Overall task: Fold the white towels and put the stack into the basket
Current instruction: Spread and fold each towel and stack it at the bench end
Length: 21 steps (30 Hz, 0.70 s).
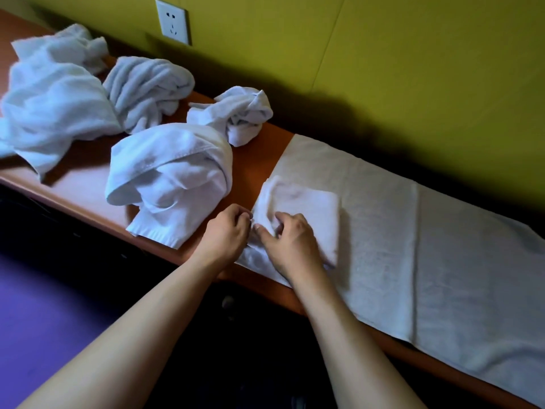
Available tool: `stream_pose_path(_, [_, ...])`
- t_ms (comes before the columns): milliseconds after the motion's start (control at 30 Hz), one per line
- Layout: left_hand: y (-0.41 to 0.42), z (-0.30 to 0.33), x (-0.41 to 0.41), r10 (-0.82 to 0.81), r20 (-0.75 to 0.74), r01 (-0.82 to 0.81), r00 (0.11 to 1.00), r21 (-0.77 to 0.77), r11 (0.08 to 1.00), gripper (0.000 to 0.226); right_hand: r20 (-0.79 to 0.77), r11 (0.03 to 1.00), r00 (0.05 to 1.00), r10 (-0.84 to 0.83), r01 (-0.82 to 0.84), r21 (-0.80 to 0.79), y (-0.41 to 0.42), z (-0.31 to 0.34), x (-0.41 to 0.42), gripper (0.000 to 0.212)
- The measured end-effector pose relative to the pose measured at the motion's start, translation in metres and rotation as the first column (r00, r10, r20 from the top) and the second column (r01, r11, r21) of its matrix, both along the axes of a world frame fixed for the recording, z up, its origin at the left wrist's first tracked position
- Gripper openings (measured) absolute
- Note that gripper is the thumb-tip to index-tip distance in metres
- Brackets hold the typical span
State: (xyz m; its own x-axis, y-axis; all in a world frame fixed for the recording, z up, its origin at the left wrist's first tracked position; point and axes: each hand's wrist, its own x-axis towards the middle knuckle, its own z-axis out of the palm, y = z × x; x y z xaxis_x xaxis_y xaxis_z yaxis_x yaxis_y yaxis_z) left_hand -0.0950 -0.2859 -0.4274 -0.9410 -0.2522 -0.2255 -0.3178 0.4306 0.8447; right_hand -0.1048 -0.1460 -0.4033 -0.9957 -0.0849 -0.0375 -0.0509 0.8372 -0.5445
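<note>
both hands [259,234] over the small towel's [306,211] near edge, fingertips hidden

Both forearms [141,326] bare, no sleeves; fingers [267,237] ringless.

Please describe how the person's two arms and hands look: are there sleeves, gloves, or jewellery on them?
Both forearms are bare up to the picture's lower edge: no sleeves show. The left hand and the right hand wear no gloves. No watch or bracelet shows on either wrist. Rings on the fingers cannot be told.
</note>
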Motion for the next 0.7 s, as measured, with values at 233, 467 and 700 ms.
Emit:
stream_pose_path(233, [0.013, 0.006, 0.004, -0.102, 0.012, 0.102, 0.995, -0.122, 0.987, 0.044, -0.183, 0.952, 0.972, -0.146, 0.087, -0.294, 0.039, 0.011, 0.005, 0.026])
stream_pose_path(467, [0.04, 0.01, 0.006, -0.01, 0.071, 0.032, 0.997, -0.305, 0.952, 0.049, 0.203, 0.824, 0.856, -0.476, 0.515, -0.237, 0.103, -0.005, -0.001, 0.023])
stream_pose_path(700, [0.032, 0.01, -0.013, 0.025, 0.316, 0.055, 0.948, -0.242, 0.969, 0.049, 0.414, 0.735, 0.838, -0.354, 0.524, -0.431, 0.091, -0.012, -0.02, 0.035])
